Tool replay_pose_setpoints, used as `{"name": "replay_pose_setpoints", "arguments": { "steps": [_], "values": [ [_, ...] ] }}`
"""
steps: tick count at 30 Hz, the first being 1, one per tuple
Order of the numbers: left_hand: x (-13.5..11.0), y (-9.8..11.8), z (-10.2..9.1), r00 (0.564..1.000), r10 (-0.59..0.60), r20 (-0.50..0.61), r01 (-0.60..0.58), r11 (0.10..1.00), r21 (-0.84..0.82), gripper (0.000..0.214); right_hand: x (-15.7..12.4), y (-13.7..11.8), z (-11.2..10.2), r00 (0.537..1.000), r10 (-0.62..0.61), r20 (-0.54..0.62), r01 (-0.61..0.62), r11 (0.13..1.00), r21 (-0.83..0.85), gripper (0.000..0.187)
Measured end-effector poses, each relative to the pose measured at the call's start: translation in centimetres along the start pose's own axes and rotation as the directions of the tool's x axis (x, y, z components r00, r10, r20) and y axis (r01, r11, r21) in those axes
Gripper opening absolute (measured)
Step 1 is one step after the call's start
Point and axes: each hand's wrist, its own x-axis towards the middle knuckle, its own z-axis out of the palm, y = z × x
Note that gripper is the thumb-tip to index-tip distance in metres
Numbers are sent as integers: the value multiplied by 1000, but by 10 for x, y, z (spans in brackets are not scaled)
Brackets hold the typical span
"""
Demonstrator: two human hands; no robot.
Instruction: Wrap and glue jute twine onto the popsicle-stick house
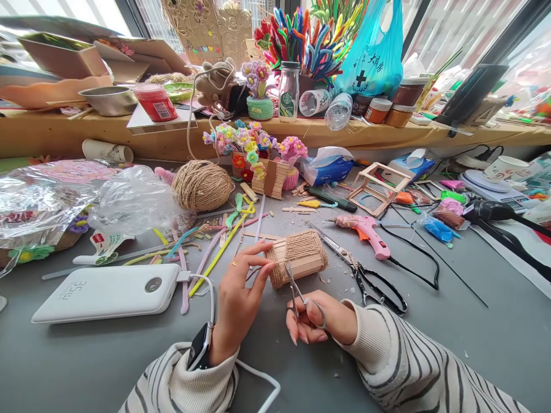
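A small basket of popsicle sticks wrapped in twine (pixel 299 255) lies on the grey table (pixel 451 332). My left hand (pixel 239 298) pinches a thin strand at the basket's left end, thumb and forefinger closed. My right hand (pixel 321 324) holds small silver scissors (pixel 297 289), fingers through the loops, blades pointing up at the basket's front edge. Both sleeves are striped knit; a smartwatch sits on my left wrist.
A white power bank (pixel 107 291) with cable lies at left. A twine ball (pixel 202 184), loose pipe cleaners, a pink glue gun (pixel 365 229), large black-handled scissors (pixel 365 275), plastic bags and craft flowers crowd the table. A wooden shelf (pixel 64 135) at the back holds jars and boxes.
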Motion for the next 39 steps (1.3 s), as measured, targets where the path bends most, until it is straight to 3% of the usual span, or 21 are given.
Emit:
{"name": "replay_pose_setpoints", "arguments": {
  "steps": [18,31,39],
  "values": [
    [0,2,-1,1000,17,-4,-17,1000,18,5,4,1,9,992,5,-122,5,997,80,60],
    [0,2,1,1000,23,-4,-23,999,46,6,7,9,8,980,111,-162,-76,975,211,47],
    [0,3,1,1000,23,-8,-23,999,32,6,11,6,16,965,139,-221,-77,961,267,53]
  ]
}}
